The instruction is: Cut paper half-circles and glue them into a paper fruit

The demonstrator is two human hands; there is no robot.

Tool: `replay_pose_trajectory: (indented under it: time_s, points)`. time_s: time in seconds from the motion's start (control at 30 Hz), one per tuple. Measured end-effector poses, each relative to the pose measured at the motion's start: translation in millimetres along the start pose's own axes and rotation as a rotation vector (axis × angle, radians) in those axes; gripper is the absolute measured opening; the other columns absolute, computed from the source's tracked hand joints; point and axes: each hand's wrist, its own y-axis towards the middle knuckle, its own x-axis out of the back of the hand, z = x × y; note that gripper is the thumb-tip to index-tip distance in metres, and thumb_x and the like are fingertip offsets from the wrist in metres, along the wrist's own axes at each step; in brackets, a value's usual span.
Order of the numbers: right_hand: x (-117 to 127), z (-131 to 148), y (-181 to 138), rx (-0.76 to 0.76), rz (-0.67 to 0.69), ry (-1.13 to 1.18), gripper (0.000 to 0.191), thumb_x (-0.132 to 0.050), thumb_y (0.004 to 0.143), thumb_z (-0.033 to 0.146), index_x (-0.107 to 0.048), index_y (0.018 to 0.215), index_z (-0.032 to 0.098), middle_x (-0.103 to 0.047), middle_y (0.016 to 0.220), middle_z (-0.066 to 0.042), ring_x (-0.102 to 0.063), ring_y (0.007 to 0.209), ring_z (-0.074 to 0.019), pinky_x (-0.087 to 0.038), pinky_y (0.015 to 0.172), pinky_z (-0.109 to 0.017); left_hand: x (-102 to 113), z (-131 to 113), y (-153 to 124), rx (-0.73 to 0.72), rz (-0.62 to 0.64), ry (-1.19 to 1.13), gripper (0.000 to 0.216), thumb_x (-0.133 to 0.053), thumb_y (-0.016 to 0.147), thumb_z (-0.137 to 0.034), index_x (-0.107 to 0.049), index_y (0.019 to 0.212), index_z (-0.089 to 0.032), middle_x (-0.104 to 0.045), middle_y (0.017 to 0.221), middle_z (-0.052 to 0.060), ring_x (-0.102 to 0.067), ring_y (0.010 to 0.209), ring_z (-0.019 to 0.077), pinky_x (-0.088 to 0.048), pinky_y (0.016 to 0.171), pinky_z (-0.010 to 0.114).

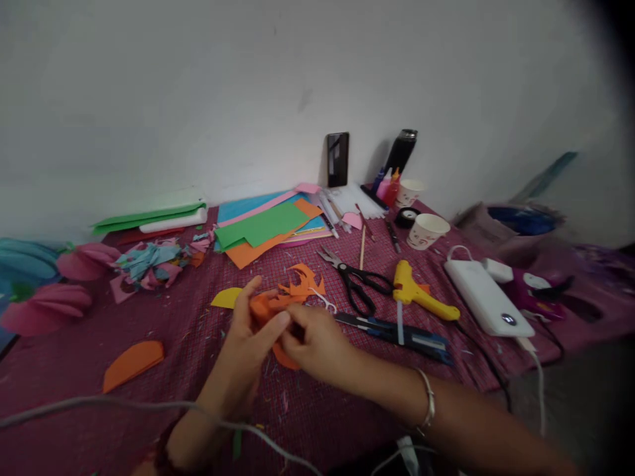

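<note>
Between both hands, above the cloth-covered table, is a piece of orange paper (260, 308). My left hand (249, 336) is closed around its left side, thumb pressed toward the right. My right hand (317, 340) pinches at the right edge of the same paper, fingertips against the left thumb; part of the paper is hidden by the fingers. Cut orange paper scraps (303, 283) lie just behind the hands. A yellow paper half-circle (226, 297) rests beside the left fingers, and a folded orange paper half-circle (133, 364) lies farther left.
Scissors (354, 281), a blue-black cutter (417, 340) and a yellow glue gun (421, 292) lie right of my hands. A white power bank (489, 297) sits near the right edge. Coloured sheets (268, 228) are at the back. A cable (149, 403) crosses in front. Pink paper pumpkins (47, 307) stand left.
</note>
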Motion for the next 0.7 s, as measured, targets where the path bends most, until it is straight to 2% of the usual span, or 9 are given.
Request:
replay_pose_trajectory:
  time_s: [0.13,0.2,0.27,0.33,0.4,0.47,0.53,0.63,0.7]
  points:
    - [10,14,-2,0.156,0.202,-0.107,0.005,-0.056,0.084,0.018,-0.059,0.081,0.019,-0.069,0.081,-0.001,-0.061,0.069,-0.0135,-0.045,0.061,-0.022,2,4,7,0.073,-0.017,0.036,0.036,-0.076,0.064,-0.025,-0.060,0.097,-0.019,-0.065,0.077,-0.004,-0.061,0.066,0.0102,-0.050,0.061,0.019]
    - [31,18,-5,0.269,0.296,-0.157,0.009,-0.058,0.088,0.026,-0.060,0.085,0.019,-0.070,0.086,-0.002,-0.064,0.078,-0.0141,-0.048,0.069,-0.022,7,3,15,0.173,-0.061,0.050,0.030,-0.078,0.057,-0.024,-0.059,0.080,-0.019,-0.059,0.061,-0.007,-0.054,0.052,0.0087,-0.045,0.049,0.017]
    - [64,15,-15,0.292,0.248,-0.224,0.011,-0.053,0.091,0.025,-0.061,0.094,0.019,-0.070,0.092,-0.003,-0.064,0.086,-0.0152,-0.049,0.079,-0.024,19,1,21,0.213,0.002,0.097,0.027,-0.077,0.055,-0.025,-0.057,0.072,-0.020,-0.051,0.051,-0.009,-0.046,0.044,0.0076,-0.040,0.041,0.015]
    - [106,0,-33,0.144,-0.025,-0.356,0.016,-0.049,0.090,0.018,-0.060,0.102,0.018,-0.069,0.099,-0.007,-0.063,0.093,-0.0187,-0.049,0.085,-0.031,34,-1,22,0.091,0.048,0.269,0.022,-0.075,0.060,-0.027,-0.060,0.076,-0.021,-0.052,0.052,-0.008,-0.043,0.042,0.0078,-0.035,0.037,0.016]
    - [145,-29,-53,0.034,-0.164,-0.576,0.032,-0.053,0.085,0.017,-0.055,0.117,0.018,-0.063,0.116,-0.012,-0.057,0.109,-0.0262,-0.045,0.095,-0.044,49,-3,18,-0.168,0.104,0.585,0.016,-0.069,0.067,-0.024,-0.064,0.081,-0.021,-0.059,0.062,-0.004,-0.051,0.049,0.0108,-0.041,0.043,0.019]
    - [173,-69,-68,-0.074,-0.129,-0.817,0.049,-0.055,0.080,0.017,-0.049,0.128,0.013,-0.055,0.130,-0.018,-0.051,0.118,-0.0342,-0.041,0.099,-0.052,60,0,12,-0.455,0.247,0.959,0.017,-0.059,0.071,-0.015,-0.067,0.085,-0.021,-0.067,0.077,0.002,-0.062,0.066,0.0167,-0.050,0.058,0.025]
    - [188,-107,-77,-0.141,-0.017,-0.941,0.055,-0.055,0.078,0.019,-0.045,0.131,0.009,-0.055,0.129,-0.022,-0.054,0.114,-0.0366,-0.043,0.097,-0.052,63,8,6,-0.663,0.448,1.249,0.034,-0.047,0.071,-0.004,-0.067,0.095,-0.018,-0.069,0.093,0.007,-0.065,0.086,0.0215,-0.053,0.075,0.032]
    - [191,-139,-80,-0.178,0.068,-0.984,0.058,-0.053,0.081,0.021,-0.039,0.136,0.008,-0.059,0.124,-0.021,-0.059,0.108,-0.0342,-0.047,0.095,-0.048,56,25,-5,-0.791,0.657,1.591,0.044,-0.039,0.074,0.002,-0.064,0.105,-0.015,-0.069,0.107,0.011,-0.063,0.098,0.0233,-0.051,0.086,0.038]
    - [189,-139,-78,-0.183,0.048,-1.003,0.057,-0.051,0.082,0.020,-0.039,0.137,0.009,-0.059,0.123,-0.021,-0.060,0.107,-0.0342,-0.047,0.094,-0.048,51,33,-12,-0.813,0.768,1.708,0.044,-0.039,0.077,0.001,-0.062,0.112,-0.015,-0.069,0.111,0.011,-0.063,0.100,0.0234,-0.050,0.087,0.038]
